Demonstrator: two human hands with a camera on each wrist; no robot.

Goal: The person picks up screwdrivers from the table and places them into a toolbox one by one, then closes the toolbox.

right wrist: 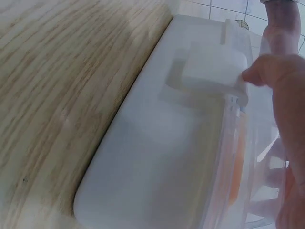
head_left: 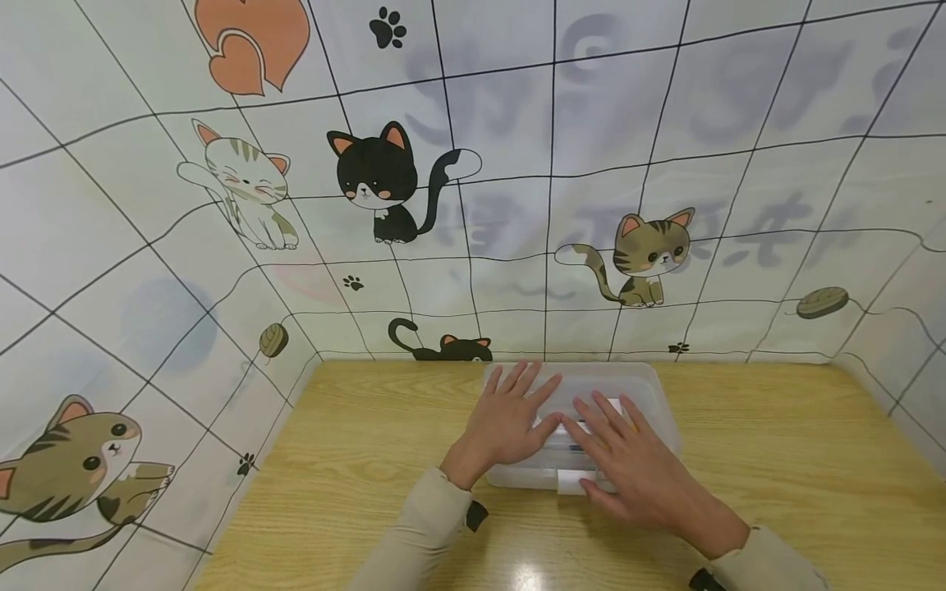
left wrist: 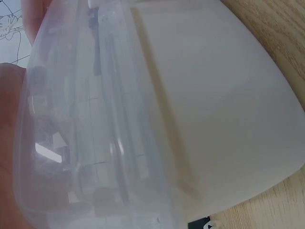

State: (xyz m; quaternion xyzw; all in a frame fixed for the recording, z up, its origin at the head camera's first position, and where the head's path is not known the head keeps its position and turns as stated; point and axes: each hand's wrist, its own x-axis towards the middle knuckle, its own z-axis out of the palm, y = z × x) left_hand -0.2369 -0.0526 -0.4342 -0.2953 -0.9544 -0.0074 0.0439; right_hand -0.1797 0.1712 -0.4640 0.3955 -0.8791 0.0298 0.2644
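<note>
A translucent plastic box with its lid on lies on the wooden table, close to the back wall. My left hand rests on the left part of the lid, fingers straight and spread. On the right part lies my right hand, also with fingers spread out. Its thumb touches the white latch on the box's front side, as the right wrist view shows. Through the plastic a long brownish, stick-like thing and an orange strip are faintly visible; their kinds cannot be told.
Wood-grain tabletop extends on both sides of the box. Behind it and at the left and right stand white walls covered with a grid and cartoon cats. Light glares off the table's front part.
</note>
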